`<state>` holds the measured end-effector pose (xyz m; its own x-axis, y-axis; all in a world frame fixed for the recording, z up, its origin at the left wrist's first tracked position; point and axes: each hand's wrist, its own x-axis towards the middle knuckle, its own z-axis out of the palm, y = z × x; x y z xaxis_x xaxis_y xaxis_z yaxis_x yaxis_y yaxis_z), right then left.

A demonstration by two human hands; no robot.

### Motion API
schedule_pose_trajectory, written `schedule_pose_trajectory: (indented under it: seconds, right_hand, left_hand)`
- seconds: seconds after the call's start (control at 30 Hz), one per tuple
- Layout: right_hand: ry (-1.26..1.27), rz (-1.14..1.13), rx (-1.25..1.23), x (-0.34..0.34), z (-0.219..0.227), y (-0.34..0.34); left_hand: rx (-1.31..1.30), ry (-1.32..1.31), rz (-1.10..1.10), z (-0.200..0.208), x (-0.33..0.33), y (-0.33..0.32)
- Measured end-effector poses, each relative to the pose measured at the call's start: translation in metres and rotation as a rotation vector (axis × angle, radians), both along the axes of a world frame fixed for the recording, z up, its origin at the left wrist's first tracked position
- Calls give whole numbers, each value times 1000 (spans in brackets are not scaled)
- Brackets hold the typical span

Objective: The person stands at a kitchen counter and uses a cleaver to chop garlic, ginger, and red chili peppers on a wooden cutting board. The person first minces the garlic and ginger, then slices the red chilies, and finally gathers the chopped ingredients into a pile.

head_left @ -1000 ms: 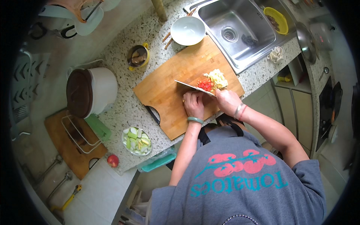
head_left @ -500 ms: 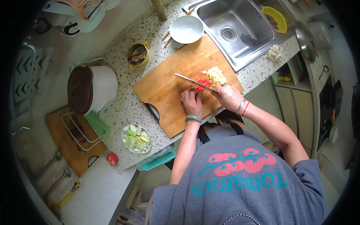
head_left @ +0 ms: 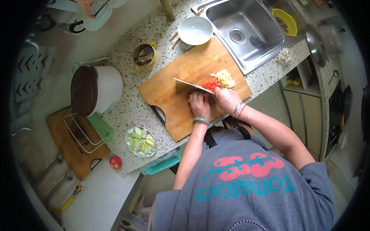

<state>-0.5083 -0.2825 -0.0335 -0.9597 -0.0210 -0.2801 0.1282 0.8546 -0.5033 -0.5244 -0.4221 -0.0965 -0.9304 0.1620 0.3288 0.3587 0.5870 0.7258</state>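
Note:
A wooden cutting board (head_left: 169,90) lies on the speckled counter. My right hand (head_left: 228,101) is closed round the handle of a kitchen knife (head_left: 189,83), whose blade slants up to the left over the board. Close behind the blade, my left hand (head_left: 199,104) rests on the board with its fingers curled down. Whatever is under those fingertips is hidden. Chopped red pepper (head_left: 211,84) lies along the far side of the blade. A heap of finely chopped pale yellow bits (head_left: 224,78) touches it on the right.
Beyond the board are a white bowl (head_left: 195,30), chopsticks (head_left: 174,37) and a yellow-handled pot (head_left: 145,55). The sink (head_left: 246,64) adjoins the board at the right. To the left stand a plate of cut green vegetable (head_left: 141,142), a brown-lidded white cooker (head_left: 108,86) and a red apple (head_left: 115,162).
My right hand and the knife have shifted slightly left, and the blade now shows more of its broad side. The red bits lie beyond the blade. My left hand stays close to its earlier place.

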Motion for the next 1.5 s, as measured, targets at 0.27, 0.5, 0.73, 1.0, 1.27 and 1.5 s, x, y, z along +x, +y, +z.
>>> schedule_pose_trajectory:
  seconds: [0.27,0.5,0.73,1.0,1.27,1.5]
  right_hand:
    - [71,-40,-118,5,22,24]
    - [40,48,-15,20,19,26]
    - [-9,6,-28,14,11,21]
    - [-65,-53,-149,-11,-5,20]
    - [146,-23,-79,7,10,36]
    - [71,12,-10,19,13,38]
  left_hand:
    - [84,-16,31,12,0,1]
    - [46,-4,15,6,0,-1]
    - [63,-4,13,2,0,0]
    - [57,-13,-24,7,-2,1]
    - [84,0,8,10,-1,13]
    - [92,1,21,4,-1,10]
